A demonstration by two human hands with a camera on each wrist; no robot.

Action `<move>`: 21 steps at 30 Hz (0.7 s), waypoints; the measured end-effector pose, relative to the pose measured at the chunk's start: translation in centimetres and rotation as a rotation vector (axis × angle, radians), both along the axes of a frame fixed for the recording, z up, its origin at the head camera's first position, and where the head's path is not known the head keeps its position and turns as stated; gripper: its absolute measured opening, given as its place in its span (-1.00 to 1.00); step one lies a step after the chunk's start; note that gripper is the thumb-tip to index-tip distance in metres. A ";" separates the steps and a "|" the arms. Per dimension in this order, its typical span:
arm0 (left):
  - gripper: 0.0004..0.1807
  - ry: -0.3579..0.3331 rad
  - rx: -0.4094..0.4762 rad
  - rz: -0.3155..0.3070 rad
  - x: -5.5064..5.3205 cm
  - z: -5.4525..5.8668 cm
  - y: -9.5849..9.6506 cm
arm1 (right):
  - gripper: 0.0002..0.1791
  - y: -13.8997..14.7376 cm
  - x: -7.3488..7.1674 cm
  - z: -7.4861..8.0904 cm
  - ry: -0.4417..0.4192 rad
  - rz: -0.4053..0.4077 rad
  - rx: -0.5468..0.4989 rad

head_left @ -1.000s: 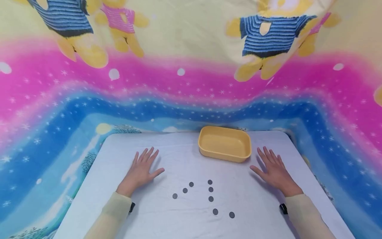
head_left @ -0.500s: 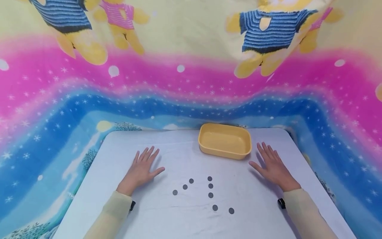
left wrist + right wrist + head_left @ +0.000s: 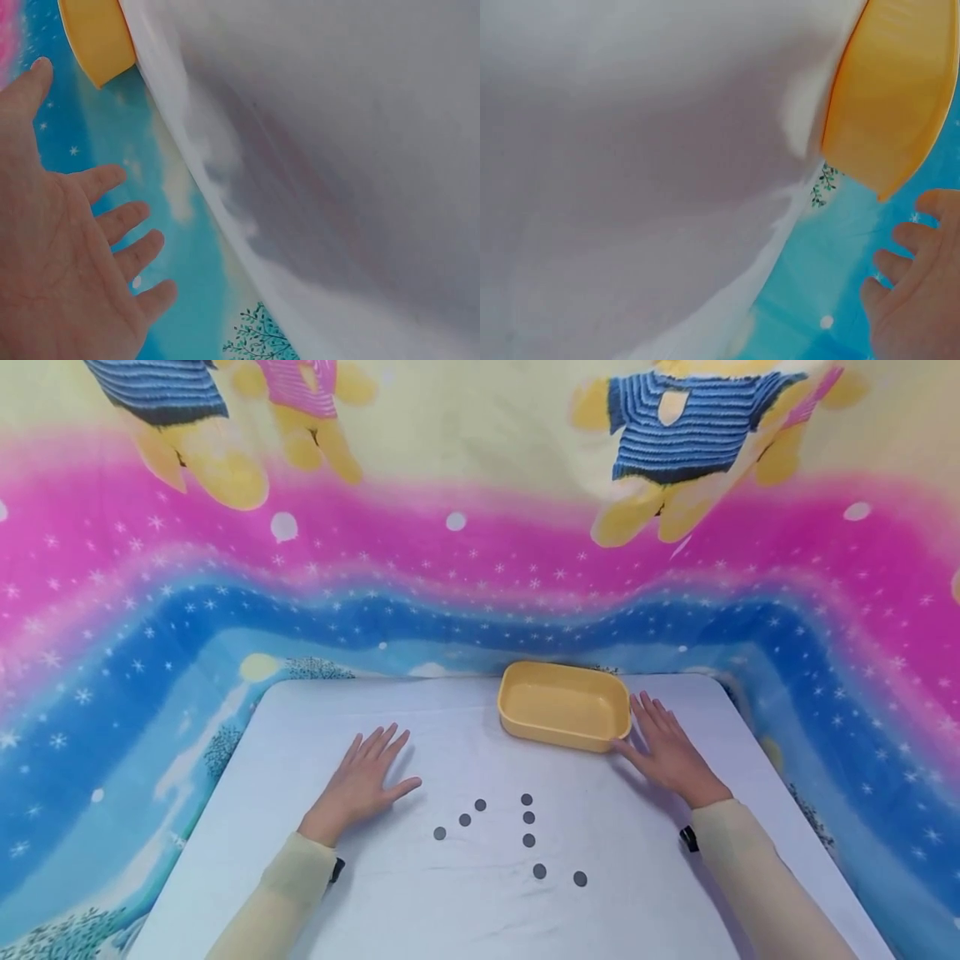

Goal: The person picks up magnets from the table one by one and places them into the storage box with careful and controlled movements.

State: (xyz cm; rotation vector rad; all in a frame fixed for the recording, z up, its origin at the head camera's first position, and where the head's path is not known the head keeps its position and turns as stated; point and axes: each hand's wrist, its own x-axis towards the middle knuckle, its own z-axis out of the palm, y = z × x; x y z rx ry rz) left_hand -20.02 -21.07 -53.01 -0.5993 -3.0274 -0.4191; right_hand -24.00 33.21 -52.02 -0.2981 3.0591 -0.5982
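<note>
A yellow rectangular tub [image 3: 564, 703] stands at the back of the white table, right of the middle. My right hand [image 3: 670, 756] is at its right end with fingers spread and thumb out. Whether the fingertips touch the wall, I cannot tell. In the right wrist view the tub [image 3: 892, 90] shows its outer side beside the fingers. My left hand [image 3: 362, 783] hovers above the left part of the table, fingers straight and apart, holding nothing. Between the hands lie several small dark grey discs, among them one disc [image 3: 439, 833] on the left and another [image 3: 580, 878] at the front right.
A white cloth covers the table [image 3: 420, 910]. Behind it and along both sides hangs a printed curtain [image 3: 450, 568] in blue, pink and cream with bears on it. The tub stands close to the curtain at the table's back edge.
My right hand has moved left and forward, up to the tub's right end. The left hand has shifted only slightly. The whole head view has tilted a little downward.
</note>
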 end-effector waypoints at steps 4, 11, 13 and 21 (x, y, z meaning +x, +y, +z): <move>0.03 -0.002 0.006 -0.012 0.1 0.0 0.1 | 0.17 -0.7 -0.8 0.2 0.006 0.008 -0.001; 0.03 -0.026 0.004 -0.028 0.3 -0.1 0.4 | 0.17 -1.6 -2.0 0.4 -0.001 0.030 -0.020; 0.03 -0.033 0.000 -0.032 0.4 -0.2 0.6 | 0.16 -1.8 -2.3 0.3 -0.006 0.030 -0.012; 0.03 -0.070 -0.009 -0.051 0.8 -0.2 1.1 | 0.24 -2.0 -2.9 -0.5 -0.050 -0.003 0.019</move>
